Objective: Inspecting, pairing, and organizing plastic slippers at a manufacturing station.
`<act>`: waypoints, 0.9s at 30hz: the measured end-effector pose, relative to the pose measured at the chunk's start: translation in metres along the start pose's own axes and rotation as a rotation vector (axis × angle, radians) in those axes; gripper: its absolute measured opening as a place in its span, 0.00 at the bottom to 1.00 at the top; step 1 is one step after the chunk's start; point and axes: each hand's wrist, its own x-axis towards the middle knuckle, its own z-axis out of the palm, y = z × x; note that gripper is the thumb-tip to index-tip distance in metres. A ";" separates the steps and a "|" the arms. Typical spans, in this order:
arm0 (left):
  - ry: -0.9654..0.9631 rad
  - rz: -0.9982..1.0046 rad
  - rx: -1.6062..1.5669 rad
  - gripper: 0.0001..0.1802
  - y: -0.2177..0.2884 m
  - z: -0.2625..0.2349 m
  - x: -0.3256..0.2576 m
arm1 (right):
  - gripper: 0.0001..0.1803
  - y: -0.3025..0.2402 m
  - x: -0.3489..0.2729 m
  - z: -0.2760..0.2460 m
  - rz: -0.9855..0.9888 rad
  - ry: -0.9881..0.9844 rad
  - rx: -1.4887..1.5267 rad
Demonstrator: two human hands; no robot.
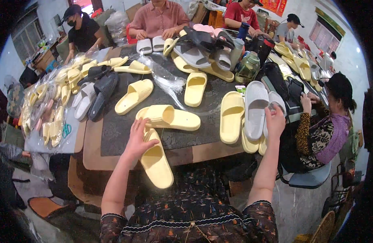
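Both hands (137,139) well apart, at slippers (159,166)

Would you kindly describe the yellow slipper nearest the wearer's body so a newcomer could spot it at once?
At the near edge of the large table, find the left hand. By its thumb is a yellow slipper, heel pointing down the picture. Unlike the sideways slipper above it, this one juts well past the table edge.

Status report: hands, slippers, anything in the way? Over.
Left hand holding a yellow slipper. Right hand at the grey slippers, grip unclear. Another yellow slipper just beyond left hand; clear plastic farther back.
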 end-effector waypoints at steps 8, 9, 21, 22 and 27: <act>0.202 0.096 -0.130 0.35 -0.010 0.003 0.002 | 0.10 -0.130 -0.077 0.013 -0.465 -0.404 0.628; 0.220 0.086 -0.108 0.35 -0.006 0.001 -0.002 | 0.11 -0.138 -0.084 0.032 -0.559 -0.468 0.689; 0.018 0.209 0.119 0.31 0.007 -0.001 -0.036 | 0.22 -0.228 -0.134 0.158 -0.768 -0.600 0.351; 0.025 0.216 0.104 0.31 0.006 -0.002 -0.035 | 0.20 -0.225 -0.136 0.155 -0.756 -0.572 0.340; 0.096 0.222 0.103 0.32 -0.014 0.008 -0.023 | 0.25 -0.221 -0.139 0.093 -0.645 -0.717 0.153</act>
